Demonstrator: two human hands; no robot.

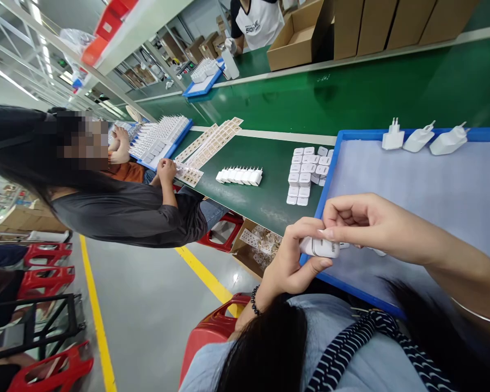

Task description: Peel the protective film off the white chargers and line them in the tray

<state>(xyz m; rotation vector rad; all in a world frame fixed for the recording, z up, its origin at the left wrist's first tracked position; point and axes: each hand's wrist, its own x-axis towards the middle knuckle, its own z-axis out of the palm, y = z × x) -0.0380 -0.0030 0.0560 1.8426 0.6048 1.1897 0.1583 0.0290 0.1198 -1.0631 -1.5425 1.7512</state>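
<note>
My left hand (292, 253) is wrapped round a white plug charger (326, 248), its printed face turned up, over the near left edge of a blue tray (392, 179). My right hand (357, 219) is closed in a pinch and its thumb touches the charger's upper edge. Whatever lies between those fingertips is hidden. Along the tray's far edge stand three white plug chargers (393, 136) with pins showing. Beneath my right hand, bits of other white pieces (376, 251) peek out. Left of the tray, several small white printed pieces (304, 177) are grouped in rows on the green bench.
A row of white plugs (239, 176) stands on the bench (265, 204). Further left lie sticker sheets (214, 144) and a full blue tray (163, 141), beside a seated co-worker (126, 212). Cardboard boxes (298, 41) stand across the bench. A red stool (216, 321) is below.
</note>
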